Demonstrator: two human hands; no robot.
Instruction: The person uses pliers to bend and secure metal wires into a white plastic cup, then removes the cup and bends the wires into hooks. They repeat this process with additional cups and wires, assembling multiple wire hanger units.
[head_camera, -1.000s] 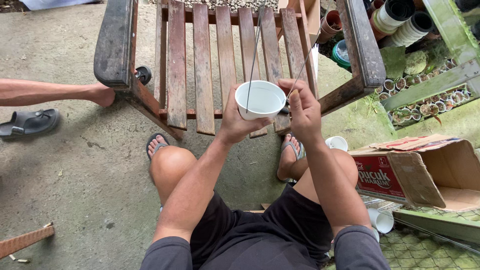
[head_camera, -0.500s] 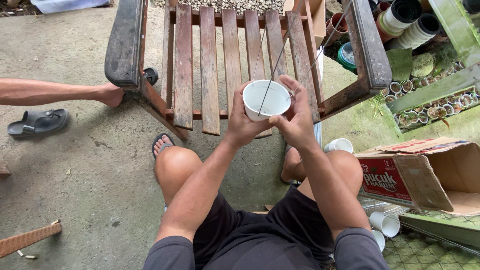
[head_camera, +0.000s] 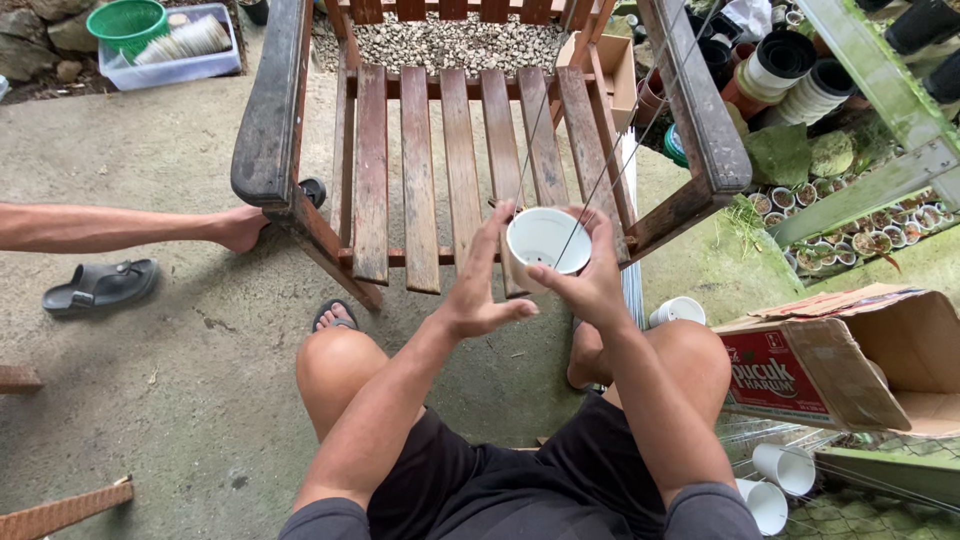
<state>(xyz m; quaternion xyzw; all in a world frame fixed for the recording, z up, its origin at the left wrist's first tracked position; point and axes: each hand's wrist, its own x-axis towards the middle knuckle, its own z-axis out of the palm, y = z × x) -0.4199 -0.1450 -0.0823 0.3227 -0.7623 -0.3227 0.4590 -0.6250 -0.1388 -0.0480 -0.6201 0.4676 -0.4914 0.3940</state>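
The person sits with bare knees apart above the concrete floor (head_camera: 150, 400). The right hand (head_camera: 590, 285) grasps the small white plastic pot (head_camera: 545, 240) from below and the right side; its grip is clenched on the pot wall. The left hand (head_camera: 475, 285) is beside the pot on the left, fingers spread and released, fingertips near the rim. Thin wires (head_camera: 600, 170) run up from the pot. The pot is held in the air in front of the slatted wooden chair (head_camera: 420, 150). To the right, a cardboard box (head_camera: 850, 355) lies open, with loose white pots (head_camera: 785, 465) near it. To the left, another person's foot (head_camera: 235, 228) rests beside a dark sandal (head_camera: 100, 285).
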